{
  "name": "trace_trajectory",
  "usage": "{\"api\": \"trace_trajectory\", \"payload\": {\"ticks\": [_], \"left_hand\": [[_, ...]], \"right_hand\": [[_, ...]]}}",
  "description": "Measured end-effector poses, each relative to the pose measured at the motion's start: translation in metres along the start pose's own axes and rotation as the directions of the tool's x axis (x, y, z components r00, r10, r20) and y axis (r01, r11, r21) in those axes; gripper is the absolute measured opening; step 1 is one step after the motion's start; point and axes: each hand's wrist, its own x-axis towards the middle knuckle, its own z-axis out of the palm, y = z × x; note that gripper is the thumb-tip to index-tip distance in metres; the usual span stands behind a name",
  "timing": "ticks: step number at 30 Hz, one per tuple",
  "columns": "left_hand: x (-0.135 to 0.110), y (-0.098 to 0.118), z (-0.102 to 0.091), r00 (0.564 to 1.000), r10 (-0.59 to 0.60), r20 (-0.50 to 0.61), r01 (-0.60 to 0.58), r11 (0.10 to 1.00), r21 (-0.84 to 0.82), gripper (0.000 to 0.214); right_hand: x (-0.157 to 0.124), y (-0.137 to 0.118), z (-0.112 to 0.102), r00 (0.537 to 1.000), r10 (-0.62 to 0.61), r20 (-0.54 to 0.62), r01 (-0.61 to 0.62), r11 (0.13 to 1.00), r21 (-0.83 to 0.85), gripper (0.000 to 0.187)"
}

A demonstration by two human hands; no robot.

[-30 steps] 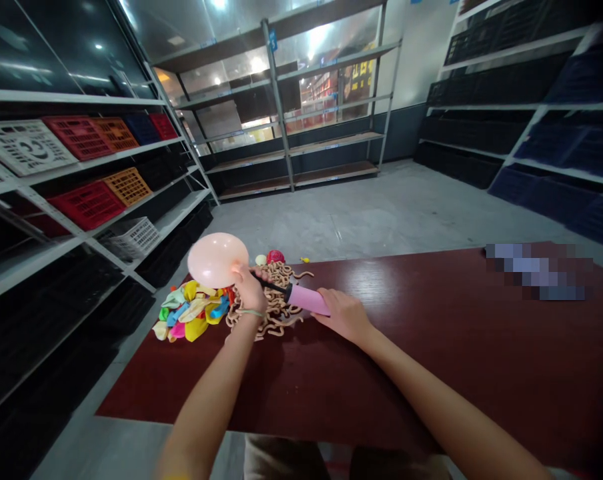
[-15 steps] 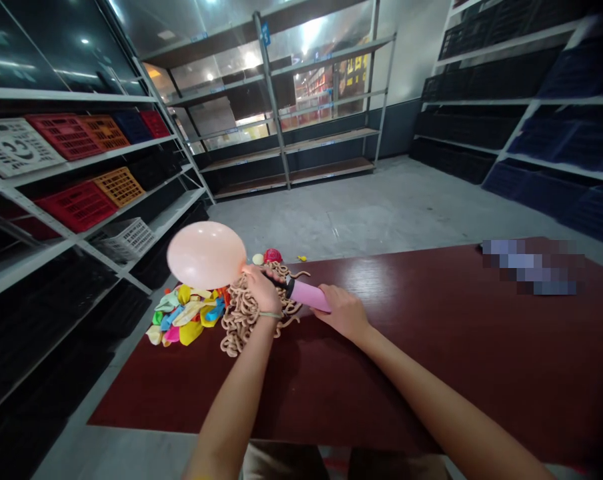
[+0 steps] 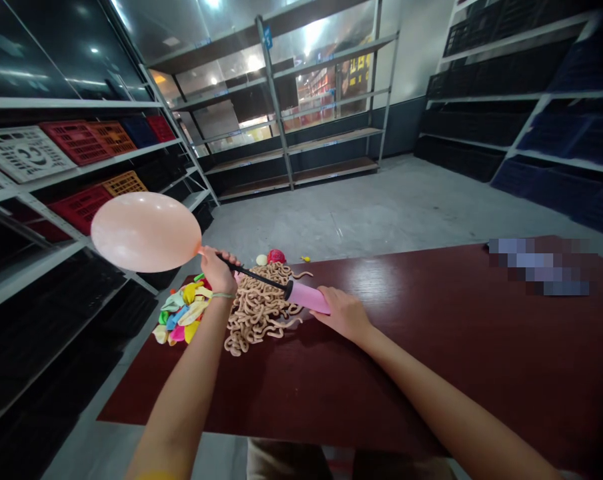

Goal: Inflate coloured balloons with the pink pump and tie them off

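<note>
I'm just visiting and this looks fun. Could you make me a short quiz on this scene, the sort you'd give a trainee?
1. Which hand holds the neck of the peach balloon, left or right?
2. True or false: the right hand is on the pink hand pump.
3. What lies heaped between the pump and the pile of bright flat balloons?

Key:
1. The left hand.
2. True.
3. Tangled long tan balloons.

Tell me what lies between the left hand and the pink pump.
Head view: a black hose links the left hand and pump, above a heap of tan balloons.
</note>
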Motion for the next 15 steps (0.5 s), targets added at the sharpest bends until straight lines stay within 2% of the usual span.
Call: {"api": "trace_trajectory", "payload": {"ticks": [2, 4, 7, 9, 12, 15], "left_hand": [[-0.012, -0.016, 0.002, 0.999, -0.019, -0.047, 0.018, 1.0, -0.015, 0.024], [-0.035, -0.039, 0.006, 0.996, -0.065, -0.057, 0.064, 0.998, -0.013, 0.025], [-0.076, -0.071, 0.011, 0.993, -0.115, 0.003, 0.115, 0.993, -0.011, 0.026], [-0.093, -0.081, 0.012, 0.99, -0.136, 0.037, 0.136, 0.991, 0.002, 0.026], [-0.092, -0.073, 0.01, 0.986, -0.147, 0.082, 0.146, 0.989, 0.017, 0.027], [-0.063, -0.044, 0.005, 0.989, -0.128, 0.079, 0.127, 0.992, 0.013, 0.025]], "right_hand": [[0.0, 0.001, 0.0, 0.999, 0.033, -0.019, -0.033, 0.999, -0.026, 0.038], [0.0, 0.001, 0.0, 0.999, 0.044, -0.027, -0.046, 0.998, -0.054, 0.038], [-0.001, 0.002, -0.002, 1.0, 0.024, -0.009, -0.024, 0.996, -0.085, 0.038], [-0.002, 0.002, -0.003, 1.0, 0.015, 0.002, -0.015, 0.996, -0.088, 0.039], [-0.003, 0.001, -0.002, 1.0, -0.006, 0.027, 0.008, 0.998, -0.067, 0.041], [-0.003, 0.0, 0.001, 0.999, -0.023, 0.038, 0.025, 0.999, -0.045, 0.042]]}}
